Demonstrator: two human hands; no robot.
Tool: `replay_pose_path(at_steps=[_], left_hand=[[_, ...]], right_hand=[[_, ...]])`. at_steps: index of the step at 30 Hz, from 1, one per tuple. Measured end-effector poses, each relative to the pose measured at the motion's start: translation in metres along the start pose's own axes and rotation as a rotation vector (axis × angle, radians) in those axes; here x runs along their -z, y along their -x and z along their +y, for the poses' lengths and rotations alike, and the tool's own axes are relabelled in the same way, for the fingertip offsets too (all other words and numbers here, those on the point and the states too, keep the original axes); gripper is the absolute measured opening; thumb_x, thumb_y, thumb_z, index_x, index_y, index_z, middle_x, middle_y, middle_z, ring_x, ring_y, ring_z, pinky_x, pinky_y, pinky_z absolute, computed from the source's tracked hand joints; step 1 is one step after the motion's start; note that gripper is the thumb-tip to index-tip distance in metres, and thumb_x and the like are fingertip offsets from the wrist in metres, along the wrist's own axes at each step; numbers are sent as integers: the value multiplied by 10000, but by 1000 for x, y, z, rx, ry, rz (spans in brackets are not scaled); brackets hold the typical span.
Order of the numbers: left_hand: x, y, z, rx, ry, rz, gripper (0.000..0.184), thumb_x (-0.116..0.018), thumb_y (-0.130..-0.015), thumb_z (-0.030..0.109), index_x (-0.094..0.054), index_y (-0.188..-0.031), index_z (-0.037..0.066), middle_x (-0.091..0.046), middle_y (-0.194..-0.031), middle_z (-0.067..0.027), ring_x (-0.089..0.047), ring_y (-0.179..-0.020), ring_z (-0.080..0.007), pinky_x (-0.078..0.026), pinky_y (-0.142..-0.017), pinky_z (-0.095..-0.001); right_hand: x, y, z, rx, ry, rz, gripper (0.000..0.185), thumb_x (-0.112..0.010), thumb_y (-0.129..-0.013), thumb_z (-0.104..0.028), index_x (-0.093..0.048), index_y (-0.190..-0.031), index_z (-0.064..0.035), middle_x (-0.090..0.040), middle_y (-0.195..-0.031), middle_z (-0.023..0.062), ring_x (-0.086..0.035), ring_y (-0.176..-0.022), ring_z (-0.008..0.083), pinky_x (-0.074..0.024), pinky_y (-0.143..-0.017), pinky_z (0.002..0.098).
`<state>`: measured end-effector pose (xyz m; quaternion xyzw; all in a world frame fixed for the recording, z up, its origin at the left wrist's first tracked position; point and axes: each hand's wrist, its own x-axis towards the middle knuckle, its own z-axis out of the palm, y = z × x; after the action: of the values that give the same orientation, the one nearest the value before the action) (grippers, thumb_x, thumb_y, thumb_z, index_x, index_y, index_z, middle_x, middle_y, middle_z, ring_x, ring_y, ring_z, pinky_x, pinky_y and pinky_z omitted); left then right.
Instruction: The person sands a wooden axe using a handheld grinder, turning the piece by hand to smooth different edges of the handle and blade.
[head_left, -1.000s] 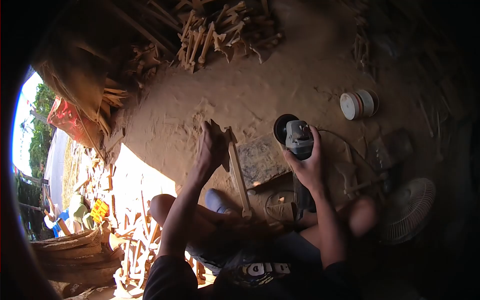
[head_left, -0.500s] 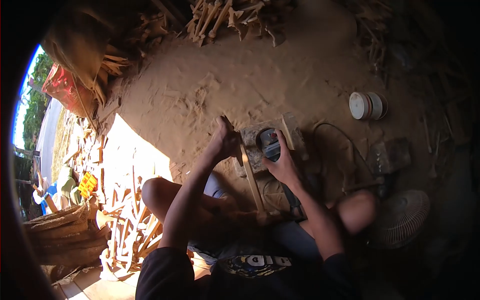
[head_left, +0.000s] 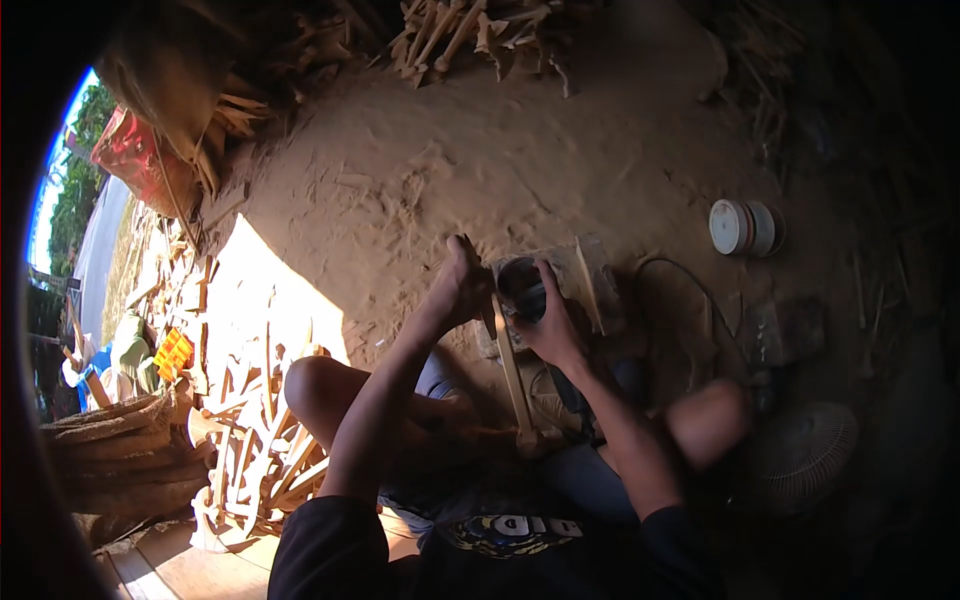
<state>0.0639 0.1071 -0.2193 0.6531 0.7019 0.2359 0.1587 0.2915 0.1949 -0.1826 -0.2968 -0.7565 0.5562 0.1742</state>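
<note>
My left hand (head_left: 464,285) is closed around the upper end of a long, pale wooden piece (head_left: 513,375). That piece slants down toward my lap and widens into a knob at its lower end. Close beside it, my right hand (head_left: 552,328) is wrapped around a dark power tool with a round head (head_left: 522,284), which looks like an angle grinder. The tool's head lies against or very near the wooden piece; contact is hard to make out in the shade. Beneath both hands is a worn, dusty block (head_left: 612,290) on the ground.
Sunlit wooden pieces (head_left: 255,450) are heaped by my left knee, and another pile (head_left: 440,35) lies at the far side. A white tub (head_left: 735,227) lies at the right, a cable (head_left: 690,275) loops nearby, and a fan (head_left: 805,455) stands beside my right knee.
The tool in my right hand has tilted and shifted slightly left toward the wooden piece, its top now darker and more covered by my fingers. My left hand keeps its hold. The view has shifted slightly.
</note>
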Motion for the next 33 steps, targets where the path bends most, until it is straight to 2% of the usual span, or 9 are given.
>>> replay_pose_path(at_steps=[4, 8, 11, 14, 18, 24, 27, 29, 33], left_hand=[[4, -4, 9, -61, -73, 14, 261, -764, -483, 447, -686, -540, 205, -561, -550, 38, -474, -753, -207, -245, -865, -436], [6, -3, 12, -89, -181, -4, 245, -763, -519, 411, -679, -559, 185, -565, -560, 17, -467, -746, -214, -248, -865, -435], [1, -4, 5, -89, -141, 30, 228, -752, -553, 375, -683, -594, 162, -571, -570, -3, -462, -742, -228, -252, -860, -431], [7, -3, 14, -132, -201, 50, 210, -742, -580, 351, -682, -613, 152, -582, -585, -13, -463, -744, -239, -253, -856, -428], [33, -4, 39, -193, -397, -26, 187, -731, -626, 319, -676, -628, 140, -590, -598, -21, -465, -752, -246, -256, -872, -427], [25, -2, 33, -153, -319, 6, 229, -738, -636, 321, -686, -650, 98, -583, -604, -30, -460, -784, -263, -257, -908, -429], [17, -1, 26, -153, -282, 62, 341, -789, -555, 396, -697, -660, 85, -587, -630, -41, -448, -802, -270, -261, -893, -424], [24, -4, 40, -135, -536, -1, 412, -816, -484, 446, -708, -666, 92, -583, -648, -46, -441, -802, -270, -262, -880, -422], [23, -4, 40, -93, -560, -30, 520, -848, -389, 503, -737, -708, 108, -570, -661, -49, -439, -793, -268, -265, -862, -420]], right_hand=[[2, 4, -16, 11, 116, 9, 1032, -810, -825, -147, -182, -1638, -50, -505, -1511, 265, -548, -1354, 405, -467, -1093, 444], [10, 4, -38, -93, 271, -55, 1041, -821, -814, -206, -196, -1634, -65, -603, -1383, 289, -651, -1168, 471, -538, -960, 498], [9, 4, -34, -24, 357, -9, 1034, -829, -807, -242, -220, -1627, -85, -675, -1234, 300, -684, -1040, 494, -556, -872, 534], [10, 6, -39, -115, 424, -21, 1010, -828, -807, -253, -246, -1618, -99, -701, -1161, 296, -687, -1038, 492, -557, -872, 542], [-1, 4, -8, 35, 244, 54, 994, -826, -806, -247, -264, -1614, -106, -702, -1145, 300, -692, -1024, 489, -560, -869, 542], [0, 9, -28, -13, 314, 22, 1020, -829, -796, -227, -243, -1623, -115, -702, -1143, 299, -691, -1026, 487, -561, -863, 536], [0, 7, -31, -54, 337, 5, 1032, -829, -791, -217, -232, -1627, -118, -704, -1139, 297, -691, -1026, 487, -558, -859, 537], [2, 5, -33, -68, 347, -15, 1040, -829, -787, -214, -226, -1629, -119, -709, -1125, 294, -692, -1020, 488, -557, -853, 542], [-4, -4, -21, 36, 326, 46, 1041, -822, -788, -206, -218, -1632, -128, -726, -1072, 280, -704, -970, 486, -560, -818, 550]])
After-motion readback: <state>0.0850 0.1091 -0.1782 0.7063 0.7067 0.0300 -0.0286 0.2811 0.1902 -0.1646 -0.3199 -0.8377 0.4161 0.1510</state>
